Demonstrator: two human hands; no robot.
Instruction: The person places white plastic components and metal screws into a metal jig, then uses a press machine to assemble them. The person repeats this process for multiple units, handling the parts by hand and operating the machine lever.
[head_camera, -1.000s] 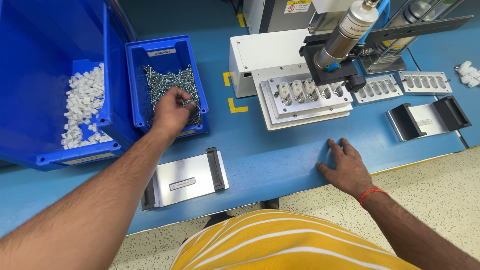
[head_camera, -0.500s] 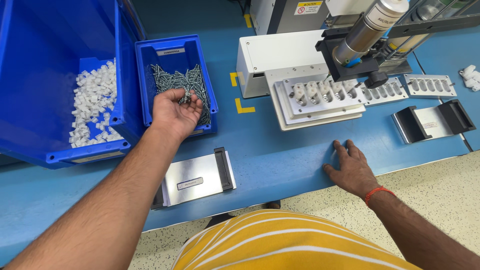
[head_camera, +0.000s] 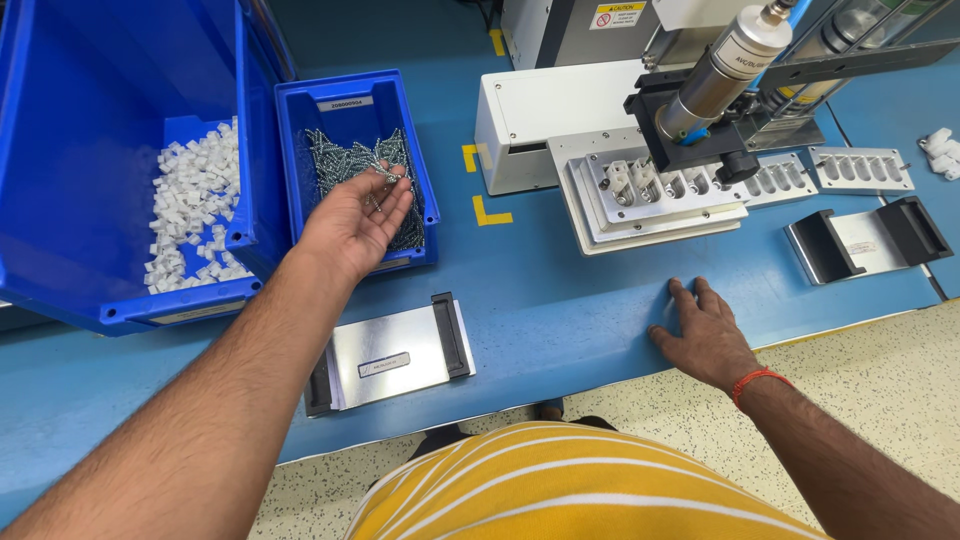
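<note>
My left hand (head_camera: 357, 222) is palm up over the small blue bin (head_camera: 300, 110) of metal screws (head_camera: 345, 160), fingers spread, with a few screws lying on the fingers and palm. My right hand (head_camera: 703, 333) rests flat on the front edge of the blue table (head_camera: 560, 290), holding nothing. Beyond it a white fixture plate (head_camera: 650, 195) with small white parts sits under a metal screwdriver head (head_camera: 715, 75).
A large blue bin (head_camera: 90, 100) of small white plastic parts (head_camera: 195, 205) stands at the left. A metal plate with black handles (head_camera: 390, 352) lies near the front edge. Another handled plate (head_camera: 865, 240) and slotted trays (head_camera: 860, 168) lie at the right.
My left hand has come out of the screw bin and turned palm up with screws on it, fingers opening. My right hand has stayed on the table edge.
</note>
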